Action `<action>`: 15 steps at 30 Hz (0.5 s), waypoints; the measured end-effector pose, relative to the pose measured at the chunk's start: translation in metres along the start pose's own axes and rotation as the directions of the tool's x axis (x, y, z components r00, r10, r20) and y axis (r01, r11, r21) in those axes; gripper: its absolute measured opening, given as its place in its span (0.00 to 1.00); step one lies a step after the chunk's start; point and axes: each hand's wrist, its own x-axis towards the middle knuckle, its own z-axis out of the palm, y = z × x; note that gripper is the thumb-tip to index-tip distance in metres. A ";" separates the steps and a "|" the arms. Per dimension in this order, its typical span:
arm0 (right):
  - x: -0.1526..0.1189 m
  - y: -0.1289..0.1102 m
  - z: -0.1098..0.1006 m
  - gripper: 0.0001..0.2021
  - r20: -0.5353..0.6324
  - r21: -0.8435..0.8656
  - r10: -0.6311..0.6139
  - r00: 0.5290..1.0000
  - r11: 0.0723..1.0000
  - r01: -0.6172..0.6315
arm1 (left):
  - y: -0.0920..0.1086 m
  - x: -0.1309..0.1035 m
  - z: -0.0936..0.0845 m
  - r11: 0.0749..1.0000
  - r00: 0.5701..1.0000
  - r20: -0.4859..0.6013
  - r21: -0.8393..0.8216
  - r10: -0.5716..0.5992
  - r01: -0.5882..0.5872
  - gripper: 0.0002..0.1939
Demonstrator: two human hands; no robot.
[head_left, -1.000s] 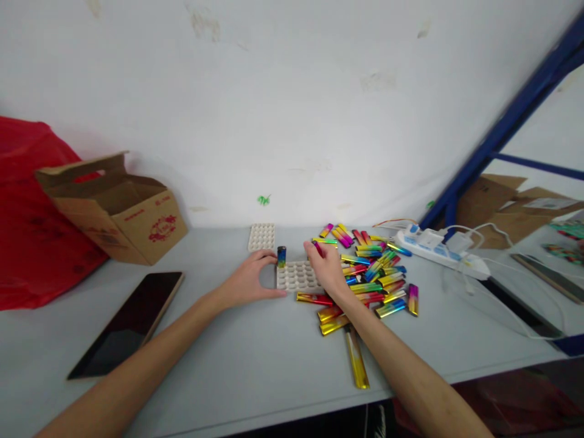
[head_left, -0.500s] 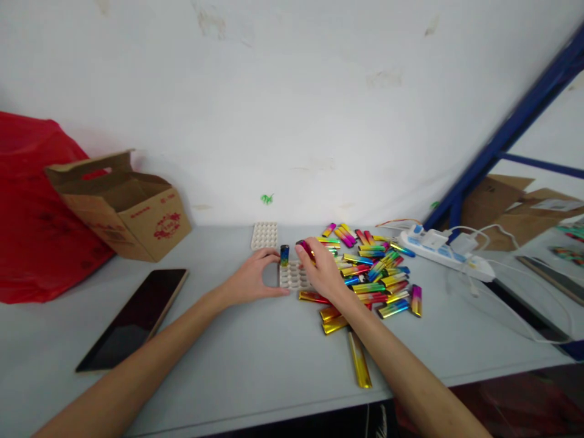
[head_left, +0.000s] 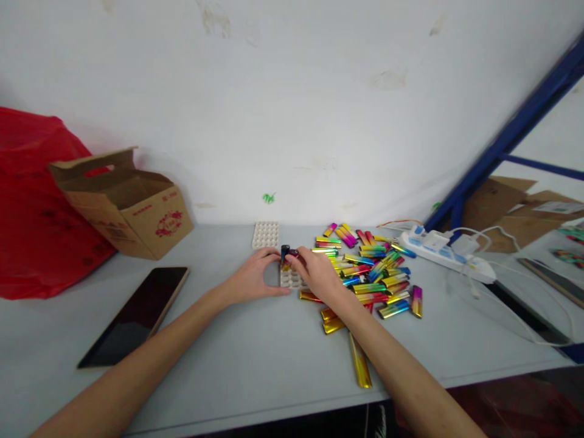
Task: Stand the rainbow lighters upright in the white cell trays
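Note:
A small white tray with rows of holes [head_left: 292, 280] lies on the table between my hands. My left hand [head_left: 255, 275] spans its left side, fingertips at the back corner and thumb at the front, holding it. One blue-and-gold lighter [head_left: 285, 250] stands upright in the tray's back left corner. My right hand [head_left: 317, 274] is over the tray, closed on a dark purple-red lighter [head_left: 294, 252] right beside the standing one. The lower end of that held lighter is hidden by my fingers. A loose pile of shiny multicoloured lighters [head_left: 371, 287] spreads to the right.
A second white tray [head_left: 265, 235] lies near the wall. To the left are a black-screened tablet [head_left: 134, 316], an open cardboard box [head_left: 152, 222] and a red bag [head_left: 41, 207]. A white power strip [head_left: 449, 255] with cables and a blue metal frame [head_left: 497, 146] stand right.
My right hand has moved left with its lighter, bringing it next to the standing lighter. My left hand stays at the tray. The view has shifted slightly.

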 end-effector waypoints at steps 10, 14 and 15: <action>-0.002 0.003 -0.010 0.19 -0.045 -0.238 -0.026 0.999 0.971 0.015 | -0.005 0.000 0.002 1.000 1.000 -0.015 0.023 -0.005 0.005 0.40; 0.006 0.047 -0.018 0.19 -0.168 -0.241 0.053 0.984 0.966 -0.093 | -0.004 0.001 0.001 0.999 1.000 -0.007 0.031 -0.005 0.005 0.41; 0.008 0.058 -0.019 0.20 -0.164 -0.247 0.075 0.984 0.962 -0.114 | -0.004 0.001 0.001 0.999 1.000 -0.006 0.031 -0.008 0.008 0.42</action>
